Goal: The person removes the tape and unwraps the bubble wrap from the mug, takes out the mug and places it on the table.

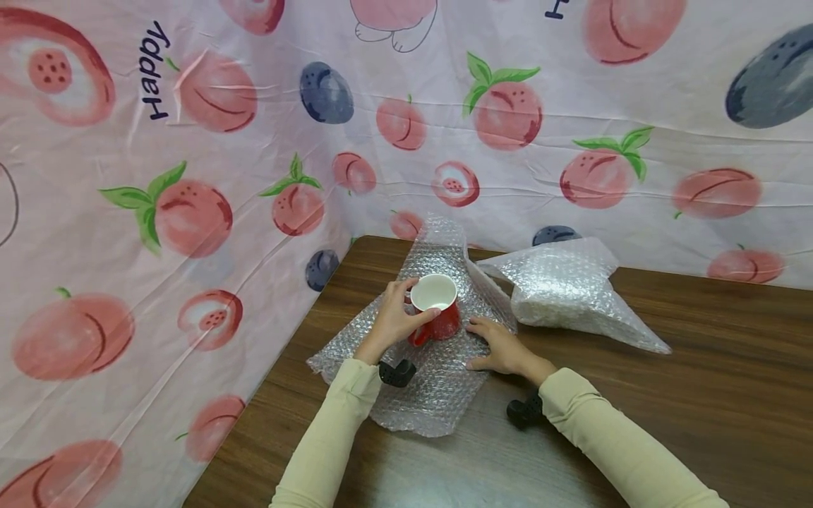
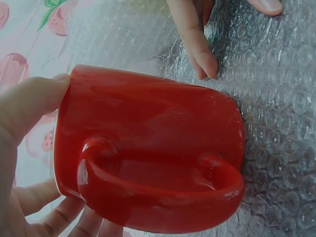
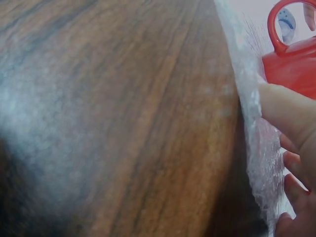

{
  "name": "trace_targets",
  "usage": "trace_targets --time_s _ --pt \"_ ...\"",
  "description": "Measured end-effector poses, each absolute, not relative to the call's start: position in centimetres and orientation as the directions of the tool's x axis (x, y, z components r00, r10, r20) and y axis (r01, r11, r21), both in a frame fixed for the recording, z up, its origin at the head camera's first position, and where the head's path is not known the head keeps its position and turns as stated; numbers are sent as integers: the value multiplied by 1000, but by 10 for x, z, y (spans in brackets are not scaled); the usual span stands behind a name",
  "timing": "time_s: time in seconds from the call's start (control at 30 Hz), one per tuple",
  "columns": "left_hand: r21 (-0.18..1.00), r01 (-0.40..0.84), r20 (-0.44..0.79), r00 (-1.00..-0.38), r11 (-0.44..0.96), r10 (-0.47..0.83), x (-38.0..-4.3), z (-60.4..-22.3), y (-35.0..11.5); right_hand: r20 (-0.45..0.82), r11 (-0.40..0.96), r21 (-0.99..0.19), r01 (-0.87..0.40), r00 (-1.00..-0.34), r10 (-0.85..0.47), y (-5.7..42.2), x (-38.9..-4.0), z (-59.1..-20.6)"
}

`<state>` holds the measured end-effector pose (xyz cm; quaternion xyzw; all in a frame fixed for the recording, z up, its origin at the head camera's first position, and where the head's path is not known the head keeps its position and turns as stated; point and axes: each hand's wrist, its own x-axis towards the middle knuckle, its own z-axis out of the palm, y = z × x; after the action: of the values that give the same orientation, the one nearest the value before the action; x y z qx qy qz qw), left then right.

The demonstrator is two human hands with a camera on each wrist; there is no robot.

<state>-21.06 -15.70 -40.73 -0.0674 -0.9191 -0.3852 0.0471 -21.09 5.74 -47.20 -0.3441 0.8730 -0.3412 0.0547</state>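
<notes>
A red mug [image 1: 447, 321] with a white inside stands on a sheet of bubble wrap [image 1: 438, 395], its handle [image 2: 163, 197] turned towards the person. My left hand [image 1: 395, 317] grips the mug near its rim, thumb on the near side and fingers round the far side. To the right of the mug, my right hand [image 1: 502, 347] rests on the bubble wrap with its fingers spread. In the right wrist view, the right thumb [image 3: 289, 106] lies by the sheet's edge, close to the mug.
A bubble-wrapped bundle [image 1: 565, 289] lies at the back, right of the sheet. The wooden table [image 1: 718, 381] extends to the right. A fruit-printed cloth [image 1: 394, 63] hangs behind and along the left side. A black wrist device [image 1: 397, 374] sits at each wrist.
</notes>
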Motion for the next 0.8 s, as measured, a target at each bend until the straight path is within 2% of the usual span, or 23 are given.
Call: trace_targets --time_s 0.6,0.8 --pt "718 162 153 -986 677 73 -205 -412 -153 128 516 -657 -550 -755 -643 59 -211 -473" --pt "732 182 198 -979 657 52 -203 -417 -152 127 518 -659 -546 -759 -639 59 -211 -474"
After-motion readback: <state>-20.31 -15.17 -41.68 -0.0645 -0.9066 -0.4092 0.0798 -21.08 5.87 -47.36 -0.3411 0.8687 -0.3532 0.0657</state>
